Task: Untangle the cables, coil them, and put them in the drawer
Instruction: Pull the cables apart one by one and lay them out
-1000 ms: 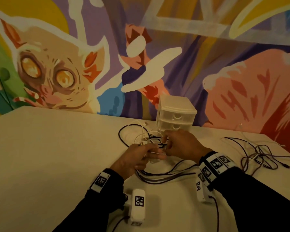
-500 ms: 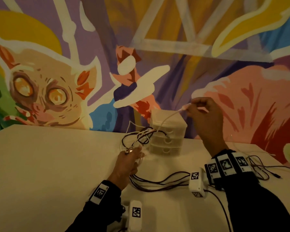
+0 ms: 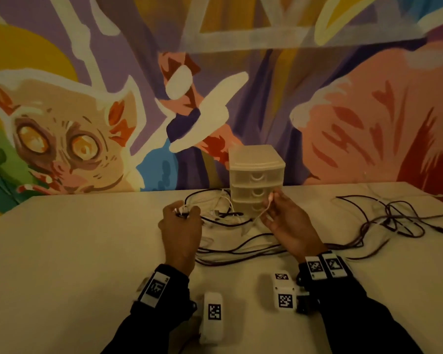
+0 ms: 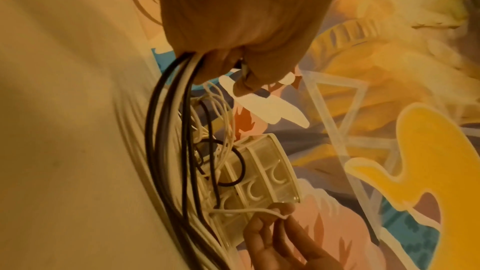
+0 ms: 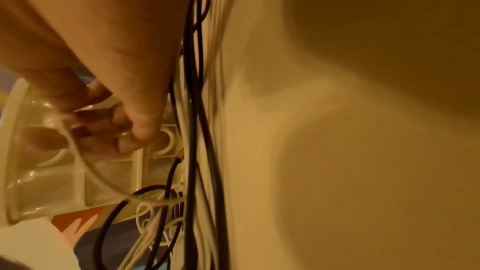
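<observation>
A knot of black and white cables [image 3: 223, 213] lies on the white table [image 3: 74, 251] in front of a small translucent drawer unit [image 3: 256, 180] with three shut drawers. My left hand [image 3: 182, 213] grips a bunch of these cables [image 4: 179, 114] at the knot's left side. My right hand [image 3: 271, 203] pinches the end of a thin white cable [image 3: 265, 209] just in front of the lower drawers; the cable [image 5: 78, 155] runs from its fingers back into the knot. More strands [image 3: 241, 254] trail on the table between my wrists.
A second tangle of dark cables [image 3: 399, 218] sprawls on the table to the right. A painted mural wall [image 3: 343, 111] rises right behind the drawer unit. White tagged camera blocks [image 3: 212, 318] hang at both wrists.
My right hand, which had lifted the white cable end high up beside the drawer unit's top, has come down to the lower drawers. My left hand stays at the knot.
</observation>
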